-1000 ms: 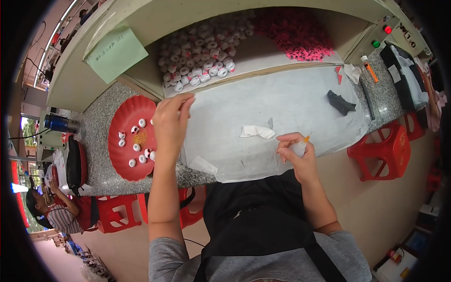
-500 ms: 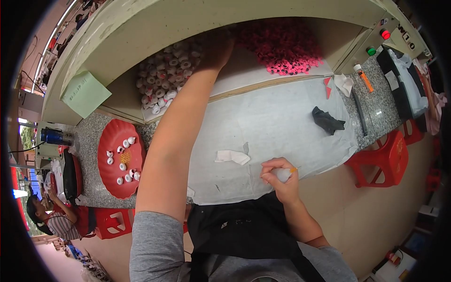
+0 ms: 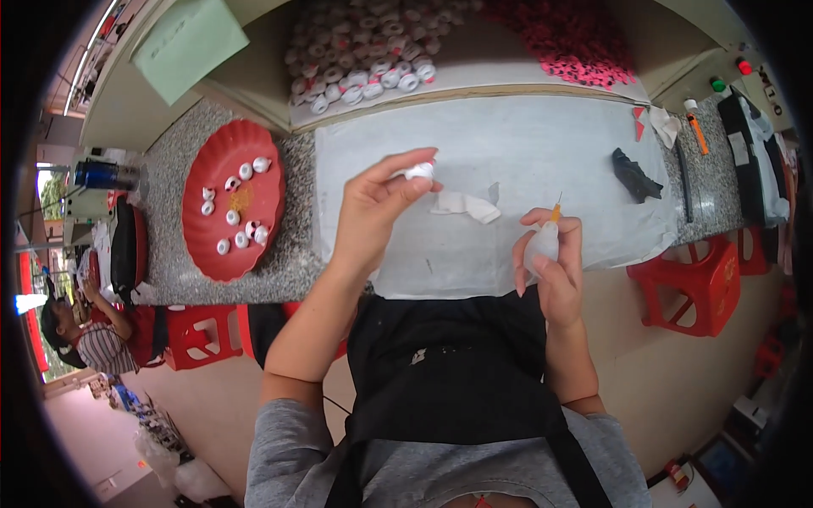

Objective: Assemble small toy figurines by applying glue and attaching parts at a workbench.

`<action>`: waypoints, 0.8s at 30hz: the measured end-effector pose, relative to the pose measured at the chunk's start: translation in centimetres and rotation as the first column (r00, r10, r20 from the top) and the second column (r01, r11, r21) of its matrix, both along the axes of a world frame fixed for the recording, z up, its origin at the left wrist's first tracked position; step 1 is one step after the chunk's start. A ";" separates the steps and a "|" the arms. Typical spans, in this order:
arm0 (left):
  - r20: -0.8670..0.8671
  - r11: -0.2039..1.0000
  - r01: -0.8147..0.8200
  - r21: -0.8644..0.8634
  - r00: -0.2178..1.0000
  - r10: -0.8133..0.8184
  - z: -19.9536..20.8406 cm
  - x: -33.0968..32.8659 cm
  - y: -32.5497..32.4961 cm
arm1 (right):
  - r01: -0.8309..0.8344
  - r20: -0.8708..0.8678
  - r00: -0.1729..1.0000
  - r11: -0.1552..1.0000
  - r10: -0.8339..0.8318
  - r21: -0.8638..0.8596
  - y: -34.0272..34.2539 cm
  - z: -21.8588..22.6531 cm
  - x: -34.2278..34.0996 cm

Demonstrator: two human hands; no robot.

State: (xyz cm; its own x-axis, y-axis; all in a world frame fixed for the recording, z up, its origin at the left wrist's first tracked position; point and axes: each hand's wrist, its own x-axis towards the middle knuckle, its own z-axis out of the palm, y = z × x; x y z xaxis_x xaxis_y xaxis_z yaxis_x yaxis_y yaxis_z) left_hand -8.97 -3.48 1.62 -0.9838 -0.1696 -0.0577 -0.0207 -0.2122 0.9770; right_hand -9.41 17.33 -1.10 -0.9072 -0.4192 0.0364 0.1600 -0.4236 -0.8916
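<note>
Between the fingertips of my left hand (image 3: 373, 203) is a small round white piece (image 3: 419, 172) with a bit of pink on it, held above the white covering sheet (image 3: 373, 135). My right hand (image 3: 559, 271) grips a translucent squeeze bottle (image 3: 542, 245), its orange-based needle tip (image 3: 556, 212) pointing up. Many similar white pieces (image 3: 364, 51) lie heaped in the cabinet's left part. At its right side spreads a pile of small pink pieces (image 3: 584, 63) with dark spots. Several white pieces rest apart on a red scalloped tray (image 3: 203, 237) to the left.
A crumpled white scrap (image 3: 466, 206) and a black cloth scrap (image 3: 635, 176) lie on the sheet. An orange tube (image 3: 697, 134) and a black box (image 3: 745, 157) stand at right. Red stools (image 3: 690, 284) flank the counter. Another person (image 3: 97, 339) sits at far left.
My left hand has come back out of the cabinet toward me, now holding a white piece. My right hand has turned the bottle so its needle points up. The view has shifted.
</note>
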 end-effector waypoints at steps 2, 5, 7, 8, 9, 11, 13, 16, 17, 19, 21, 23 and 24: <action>0.048 0.985 -0.001 0.171 0.999 -0.007 -1.0 3.0 0.5 | 0.035 -0.024 0.999 0.992 -0.033 0.125 -0.9 1.4 1.0; 0.053 0.959 -0.040 0.282 0.998 0.026 -0.9 5.7 1.3 | 0.009 -0.071 0.997 0.989 0.001 0.150 -1.9 3.0 2.0; -0.032 0.912 -0.067 0.405 0.996 0.087 -0.8 6.9 1.7 | 0.026 -0.115 0.993 0.977 -0.002 0.211 -2.3 3.5 2.6; -0.030 0.907 -0.069 0.416 0.996 0.090 -0.7 7.3 1.8 | 0.059 -0.118 0.992 0.981 -0.037 0.183 -2.3 3.7 2.9; -0.047 0.904 -0.086 0.419 0.992 0.116 -0.7 7.7 1.9 | 0.092 -0.120 0.990 0.984 -0.073 0.153 -2.4 3.9 3.1; -0.080 0.904 -0.089 0.419 0.988 0.135 -0.8 8.2 1.8 | 0.116 -0.149 0.983 0.991 -0.105 0.071 -2.4 3.7 2.9; -0.106 0.893 -0.058 0.445 0.987 0.118 -0.9 8.5 1.6 | 0.168 -0.062 0.983 0.982 -0.174 -0.085 -2.7 4.4 3.0; -0.140 0.890 -0.020 0.456 0.986 0.094 -0.9 8.7 1.5 | 0.281 0.026 0.959 0.946 -0.281 -0.160 -4.0 5.1 3.4; -0.144 0.894 -0.015 0.447 0.986 0.088 -0.9 8.7 1.5 | 0.280 0.027 0.960 0.947 -0.280 -0.158 -4.1 5.1 3.6; -0.109 0.879 -0.059 0.473 0.986 0.125 -0.4 8.7 2.0 | 0.277 -0.088 0.953 0.950 -0.291 -0.142 -4.3 4.9 3.8; -0.071 0.863 -0.104 0.494 0.985 0.159 -0.3 8.8 2.1 | 0.306 -0.222 0.921 0.948 -0.319 -0.091 -4.3 4.7 4.0; -0.066 0.894 -0.064 0.444 0.992 0.105 -0.5 8.9 2.0 | 0.403 -0.463 0.808 0.915 -0.365 -0.018 -4.5 4.4 4.1; -0.063 0.894 -0.063 0.444 0.993 0.101 -0.5 8.9 2.1 | 0.406 -0.460 0.808 0.914 -0.368 -0.017 -4.4 4.4 4.2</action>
